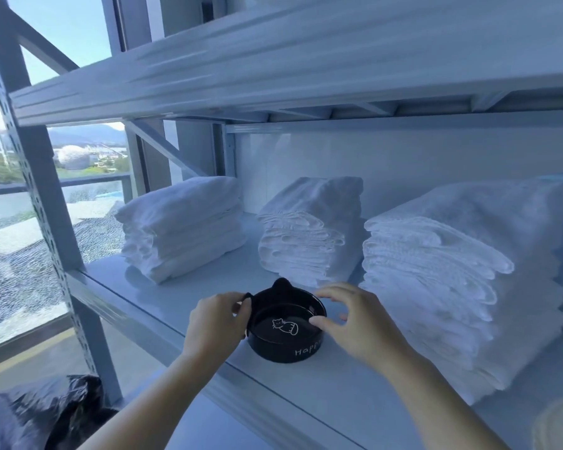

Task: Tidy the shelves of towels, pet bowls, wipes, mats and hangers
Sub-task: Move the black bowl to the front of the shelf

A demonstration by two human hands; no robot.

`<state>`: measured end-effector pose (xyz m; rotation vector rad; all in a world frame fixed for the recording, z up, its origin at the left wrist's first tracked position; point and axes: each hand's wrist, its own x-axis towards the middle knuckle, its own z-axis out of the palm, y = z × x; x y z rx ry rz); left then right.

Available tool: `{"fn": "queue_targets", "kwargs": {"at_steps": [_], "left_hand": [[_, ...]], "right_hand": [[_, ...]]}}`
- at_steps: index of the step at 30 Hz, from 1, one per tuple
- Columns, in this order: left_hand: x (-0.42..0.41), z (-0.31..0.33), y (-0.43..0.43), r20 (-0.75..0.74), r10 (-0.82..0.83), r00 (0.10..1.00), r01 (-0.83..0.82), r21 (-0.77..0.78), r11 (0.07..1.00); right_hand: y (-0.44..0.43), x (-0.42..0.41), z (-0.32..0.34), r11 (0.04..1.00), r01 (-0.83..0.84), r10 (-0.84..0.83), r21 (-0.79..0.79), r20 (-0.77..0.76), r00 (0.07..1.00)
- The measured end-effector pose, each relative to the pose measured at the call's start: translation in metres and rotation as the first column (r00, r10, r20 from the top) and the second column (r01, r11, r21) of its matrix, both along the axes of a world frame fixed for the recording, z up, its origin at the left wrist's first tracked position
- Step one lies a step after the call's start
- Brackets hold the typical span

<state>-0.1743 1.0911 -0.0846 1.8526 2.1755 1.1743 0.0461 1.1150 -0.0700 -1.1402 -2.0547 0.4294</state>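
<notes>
Black bowl (286, 329) is set on shelf (163, 297).
Left hand (216, 323) is clamped on its rim, right hand (355, 319) spread apart; near the edge, it could be knocked off.

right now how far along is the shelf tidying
Done: three stacks of folded white towels sit in a row along the shelf. In hand: the black cat-eared bowl, left hand gripping its rim, right hand at it. Wipes, mats, hangers: not visible.

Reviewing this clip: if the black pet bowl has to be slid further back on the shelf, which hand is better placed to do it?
Probably the left hand: its fingers already pinch the black pet bowl at its left rim. The right hand is spread open over the right rim, only lightly touching, if at all.
</notes>
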Motion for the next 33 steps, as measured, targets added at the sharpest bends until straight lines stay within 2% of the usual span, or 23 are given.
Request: {"fn": "queue_targets", "kwargs": {"at_steps": [6,10,12,17,22,27,33], "left_hand": [[0.000,0.001,-0.007,0.010,-0.004,1.000,0.004,-0.023,1.000],[-0.003,-0.005,-0.011,0.023,-0.203,0.979,0.203,-0.016,0.979],[-0.006,-0.006,-0.014,0.031,-0.244,0.969,0.245,-0.021,0.969],[-0.009,-0.008,-0.024,0.060,-0.274,0.960,0.274,0.014,0.962],[-0.005,-0.011,-0.035,0.069,-0.293,0.954,0.290,0.055,0.956],[0.001,-0.017,-0.046,-0.045,-0.326,0.944,0.328,0.049,0.943],[0.011,-0.019,-0.048,-0.139,-0.236,0.962,0.247,0.069,0.967]], "right_hand": [[-0.005,-0.005,0.000,0.999,-0.035,0.036,-0.015,0.015,0.999],[-0.006,-0.007,-0.001,0.995,-0.079,0.081,-0.066,0.039,0.996],[-0.006,-0.007,-0.002,0.990,-0.099,0.105,-0.100,0.052,0.993],[-0.010,-0.007,0.000,0.982,-0.133,0.150,-0.131,0.134,0.980],[-0.003,0.001,-0.001,0.990,-0.107,0.117,-0.093,0.117,0.986],[0.007,0.013,-0.004,0.998,0.061,-0.065,0.033,0.139,0.988],[0.004,0.012,-0.005,1.000,0.018,-0.021,0.025,0.153,0.988]]}}
